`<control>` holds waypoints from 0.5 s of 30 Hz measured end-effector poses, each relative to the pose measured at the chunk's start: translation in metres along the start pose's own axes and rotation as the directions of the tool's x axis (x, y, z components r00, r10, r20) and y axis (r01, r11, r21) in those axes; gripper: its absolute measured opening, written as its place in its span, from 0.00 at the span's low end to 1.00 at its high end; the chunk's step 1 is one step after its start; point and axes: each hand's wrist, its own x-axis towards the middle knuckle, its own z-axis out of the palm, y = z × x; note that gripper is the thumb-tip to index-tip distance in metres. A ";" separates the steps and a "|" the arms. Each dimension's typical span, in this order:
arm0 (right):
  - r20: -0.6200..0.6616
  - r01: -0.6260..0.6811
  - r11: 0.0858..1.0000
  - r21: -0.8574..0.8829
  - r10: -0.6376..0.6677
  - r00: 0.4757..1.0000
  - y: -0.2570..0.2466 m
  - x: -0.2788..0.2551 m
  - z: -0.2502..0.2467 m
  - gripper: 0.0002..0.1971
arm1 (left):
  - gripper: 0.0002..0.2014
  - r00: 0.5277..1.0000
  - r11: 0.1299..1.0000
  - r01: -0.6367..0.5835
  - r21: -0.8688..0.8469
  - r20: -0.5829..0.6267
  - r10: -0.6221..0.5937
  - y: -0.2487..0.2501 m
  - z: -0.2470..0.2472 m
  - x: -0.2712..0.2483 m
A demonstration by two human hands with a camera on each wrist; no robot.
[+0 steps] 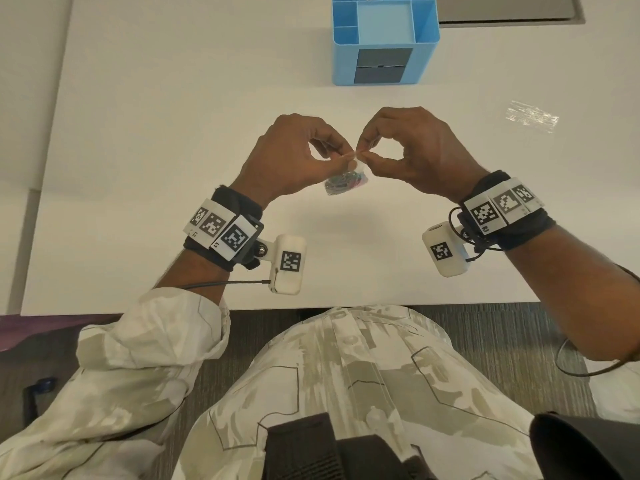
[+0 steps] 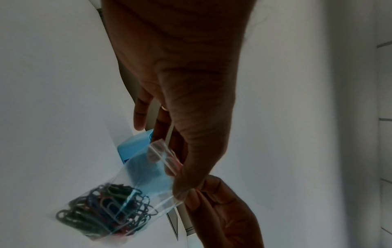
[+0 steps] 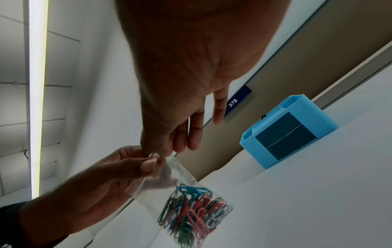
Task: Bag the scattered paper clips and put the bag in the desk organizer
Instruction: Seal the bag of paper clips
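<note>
A small clear plastic bag [image 1: 346,180] [image 2: 135,188] [image 3: 180,181] hangs above the white desk, its bottom filled with several coloured paper clips [image 2: 106,211] [image 3: 195,216]. My left hand [image 1: 294,154] and my right hand [image 1: 408,147] both pinch the bag's top edge between thumb and forefinger, fingertips nearly touching each other. My other fingers are spread loosely away from the bag. The blue desk organizer [image 1: 384,39] [image 3: 290,130] stands at the far middle of the desk, with open compartments on top and a dark drawer front.
A second clear plastic bag [image 1: 531,116] lies flat on the desk to the right. A grey laptop or tray edge [image 1: 505,8] sits behind the organizer. The desk's near edge [image 1: 277,304] is close to my body.
</note>
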 end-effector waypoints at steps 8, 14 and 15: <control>-0.019 -0.031 0.984 0.174 0.034 0.999 0.003 -0.003 0.001 0.12 | 0.06 1.000 0.998 -0.001 -0.064 0.007 0.002 0.003 -0.003 0.001; -0.031 -0.032 0.981 0.189 0.039 0.999 0.002 -0.002 0.004 0.10 | 0.08 1.000 0.995 -0.001 -0.095 -0.001 0.001 0.002 -0.006 -0.002; -0.029 -0.031 0.982 0.187 0.037 0.999 0.001 -0.002 0.004 0.09 | 0.09 1.000 0.995 -0.002 -0.104 0.003 0.002 0.002 -0.006 -0.002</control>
